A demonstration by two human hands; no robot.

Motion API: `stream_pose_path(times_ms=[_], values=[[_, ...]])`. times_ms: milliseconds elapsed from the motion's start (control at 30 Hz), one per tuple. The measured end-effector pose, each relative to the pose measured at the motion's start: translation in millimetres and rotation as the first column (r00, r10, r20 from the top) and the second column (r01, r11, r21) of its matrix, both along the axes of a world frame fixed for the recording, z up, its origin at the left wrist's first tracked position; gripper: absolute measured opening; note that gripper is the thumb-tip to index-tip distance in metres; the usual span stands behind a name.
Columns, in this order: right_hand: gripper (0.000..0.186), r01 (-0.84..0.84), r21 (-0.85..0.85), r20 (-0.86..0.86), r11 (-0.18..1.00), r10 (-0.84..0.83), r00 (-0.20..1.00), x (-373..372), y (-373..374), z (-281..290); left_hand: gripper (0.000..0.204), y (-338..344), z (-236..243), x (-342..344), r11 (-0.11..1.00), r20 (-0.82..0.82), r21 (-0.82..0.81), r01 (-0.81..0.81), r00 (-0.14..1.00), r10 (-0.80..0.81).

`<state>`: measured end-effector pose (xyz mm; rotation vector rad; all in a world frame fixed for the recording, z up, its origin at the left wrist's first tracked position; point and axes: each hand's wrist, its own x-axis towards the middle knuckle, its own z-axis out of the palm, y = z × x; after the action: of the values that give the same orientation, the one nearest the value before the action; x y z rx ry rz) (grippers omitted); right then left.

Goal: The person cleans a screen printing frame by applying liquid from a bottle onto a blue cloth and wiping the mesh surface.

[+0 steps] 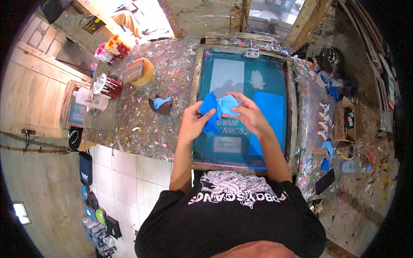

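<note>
Both my hands are raised over a framed printing screen (pixel 206 148) with teal mesh, pale stencil shapes and a bright blue block. My left hand (pixel 195 120) pinches a crumpled bright blue cloth (pixel 210 107), its thumb lying across the front. In the fingers of my right hand (pixel 249 114) is a lighter blue piece of cloth (pixel 227 105), which meets the darker one between my hands. Whether the two are one piece, I cannot tell. A metal hinge clamp (pixel 252 53) grips the screen's far edge.
On the paint-spattered table (pixel 146 129) lies a dark scrap with blue cloth (pixel 160 104). Left of it stand a yellow tape roll (pixel 144 72), a dark red paint pot (pixel 108 87), a white bottle (pixel 91 98) and an orange pot (pixel 118 46). A phone (pixel 325 181) and blue scraps (pixel 328 147) lie right.
</note>
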<state>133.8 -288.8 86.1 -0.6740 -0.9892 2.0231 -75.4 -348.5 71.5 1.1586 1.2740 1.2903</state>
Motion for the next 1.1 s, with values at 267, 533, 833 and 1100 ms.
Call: stream_pose_path(times_ms=[267,533,833,1100], values=[[0.031,0.052,-0.009,0.083,0.999,-0.051,0.995,22.1,9.6,-31.4,0.016,-6.9,9.7,-15.6,0.994,0.124,-0.099,-0.04,0.991,0.052],[0.031,0.209,0.053,0.078,0.976,-0.213,0.974,56.9,-2.1,-33.4,0.042,-16.7,-24.2,-114.2,0.904,-0.703,0.095,-0.416,0.615,0.357],[0.034,0.288,0.053,0.364,0.956,-0.287,0.886,107.1,-39.6,-24.3,0.067,30.0,-61.3,-290.0,0.444,-0.394,0.281,-0.851,0.319,0.862],[0.049,0.542,-0.026,0.326,0.84,-0.506,0.799,193.4,-97.2,-38.7,0.075,33.0,-38.8,-552.3,-0.128,-0.356,0.642,-0.756,-0.442,0.823]])
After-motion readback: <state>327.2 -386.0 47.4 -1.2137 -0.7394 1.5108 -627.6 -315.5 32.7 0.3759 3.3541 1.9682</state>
